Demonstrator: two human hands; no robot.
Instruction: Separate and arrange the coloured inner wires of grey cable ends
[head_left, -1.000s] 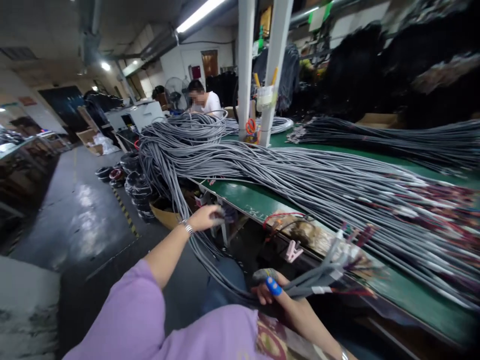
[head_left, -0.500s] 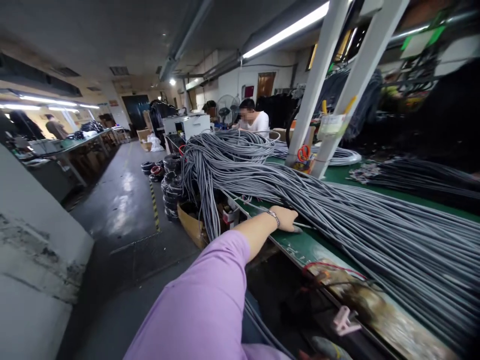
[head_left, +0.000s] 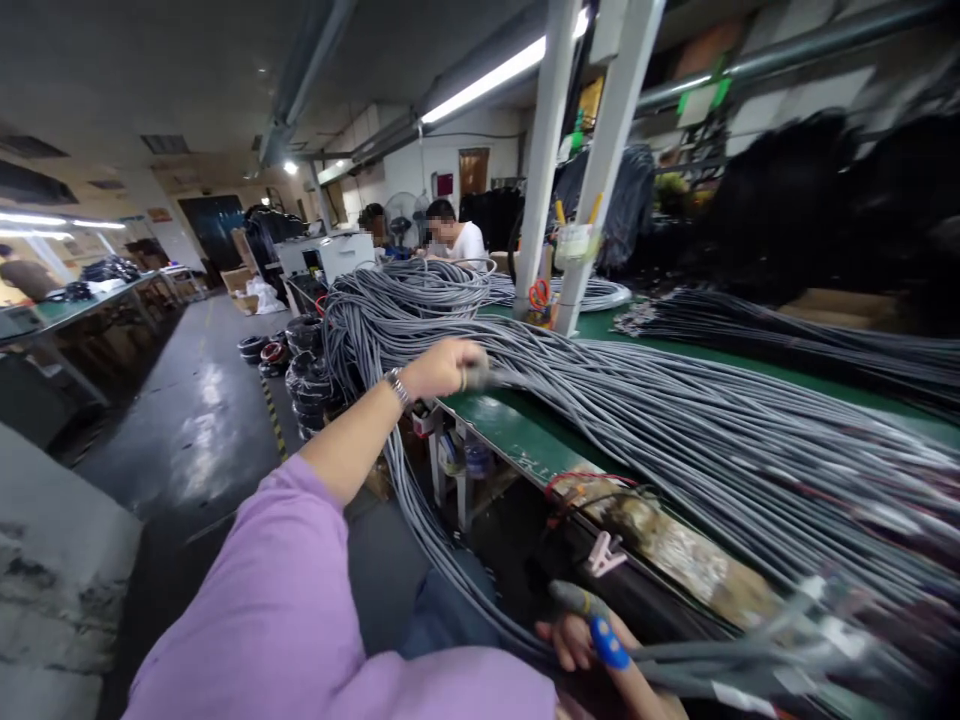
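A large heap of long grey cables (head_left: 675, 420) lies across a green worktable (head_left: 517, 430). My left hand (head_left: 442, 368), a watch on its wrist, is stretched out over the table's near edge and closed around a few of the grey cables. My right hand (head_left: 589, 640) is low at the bottom of the view, fingers wrapped in blue and grey tape, and grips the ends of a small bundle of grey cables (head_left: 750, 665) with white labels. That bundle loops down below the table edge to my left hand.
Two white posts (head_left: 577, 170) stand on the table, with orange scissors (head_left: 538, 295) at their foot. A seated person in white (head_left: 454, 235) works at the far end. Cable reels (head_left: 300, 360) and boxes line the floor beside the table. A pink clip (head_left: 606, 552) sits on the table's front.
My left hand lifted off the table edge and closed on cables, raised higher than before. My right hand with its bundle has come back into view at the bottom.
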